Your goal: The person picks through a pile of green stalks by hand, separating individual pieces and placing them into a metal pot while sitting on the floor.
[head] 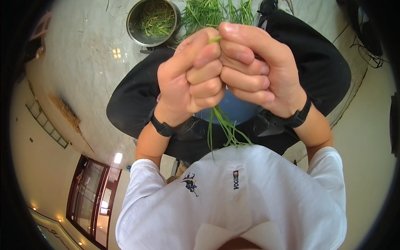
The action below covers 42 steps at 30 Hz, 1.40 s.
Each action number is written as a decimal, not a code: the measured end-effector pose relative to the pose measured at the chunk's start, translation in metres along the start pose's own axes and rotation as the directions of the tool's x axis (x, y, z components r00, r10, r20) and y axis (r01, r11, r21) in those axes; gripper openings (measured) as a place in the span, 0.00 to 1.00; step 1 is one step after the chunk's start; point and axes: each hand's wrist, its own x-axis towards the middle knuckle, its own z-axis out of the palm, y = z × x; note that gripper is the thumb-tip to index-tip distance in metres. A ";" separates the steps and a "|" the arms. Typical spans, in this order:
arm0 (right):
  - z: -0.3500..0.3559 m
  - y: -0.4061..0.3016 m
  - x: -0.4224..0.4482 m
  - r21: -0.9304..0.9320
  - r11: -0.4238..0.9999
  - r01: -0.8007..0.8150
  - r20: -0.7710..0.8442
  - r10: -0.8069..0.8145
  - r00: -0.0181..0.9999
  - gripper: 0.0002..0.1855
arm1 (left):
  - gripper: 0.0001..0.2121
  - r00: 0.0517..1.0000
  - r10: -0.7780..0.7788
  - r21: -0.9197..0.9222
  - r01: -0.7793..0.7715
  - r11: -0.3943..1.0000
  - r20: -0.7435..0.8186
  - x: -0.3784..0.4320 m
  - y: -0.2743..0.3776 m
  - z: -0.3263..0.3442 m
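My left hand [195,72] and my right hand [254,67] are held up together, knuckles touching, above my lap. Both are closed around a thin bunch of long green leafy stalks [223,125]. A short pale-green stem end shows between the thumbs, and the narrow leaves hang out below the fists towards my white shirt. Beyond my hands a larger pile of the same green stalks [203,14] lies on the floor. The part of the bunch inside the fists is hidden.
A round metal pot [130,29] with green and brownish plant scraps [157,22] stands left of the pile. My black-trousered knees spread to both sides. Under my hands is a blue surface [242,107]. A straw broom [67,114] and a ladder [47,125] are at far left, cables [372,57] at right.
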 end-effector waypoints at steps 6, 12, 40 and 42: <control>0.004 -0.003 0.001 0.123 0.990 -0.074 -0.126 0.089 0.988 0.23 | 0.13 0.881 0.472 0.942 -0.185 0.281 0.033 -0.004 -0.004 -0.015; -0.018 0.009 0.004 0.121 0.990 -0.077 -0.131 0.093 0.987 0.16 | 0.04 0.695 0.471 0.722 -0.101 -0.684 0.543 0.001 -0.006 -0.046; -0.189 -0.043 0.095 -0.943 0.309 -0.126 -0.300 -0.621 0.724 0.17 | 0.19 0.585 0.799 0.486 0.744 -0.458 -0.142 -0.041 0.107 -0.051; -0.204 -0.024 0.100 -0.906 0.237 -0.352 -0.423 -0.441 0.791 0.16 | 0.19 0.622 0.769 0.530 0.706 -0.470 -0.147 -0.036 0.106 -0.050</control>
